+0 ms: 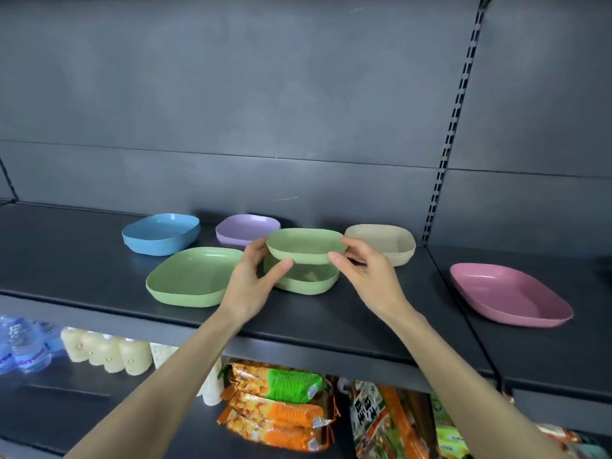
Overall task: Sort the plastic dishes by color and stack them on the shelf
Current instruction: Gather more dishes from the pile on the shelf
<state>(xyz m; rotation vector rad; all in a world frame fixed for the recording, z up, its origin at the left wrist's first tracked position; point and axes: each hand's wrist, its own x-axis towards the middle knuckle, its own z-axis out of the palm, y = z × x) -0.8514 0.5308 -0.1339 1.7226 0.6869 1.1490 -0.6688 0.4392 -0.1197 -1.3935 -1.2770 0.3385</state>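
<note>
Centre frame: small green rounded-square plastic dish (pixel 306 245) held in the air, directly over a second green dish (pixel 303 283) that sits on the black metal shelf (pixel 331 329); the two are apart. Left hand (pixel 251 279) pinches its left end, thumb on the near rim. Right hand (pixel 367 273) pinches the right end the same way.

Left of centre: larger green plastic plate (pixel 192 276).
Behind, at the back: blue dish (pixel 160 233), purple dish (pixel 246 228), beige dish (pixel 384 241), possibly several nested; the view is unclear.
Right edge: pink plate (pixel 510 294), well apart.
Lower frame: snack packets (pixel 278 412), bottles (pixel 106 352).
</note>
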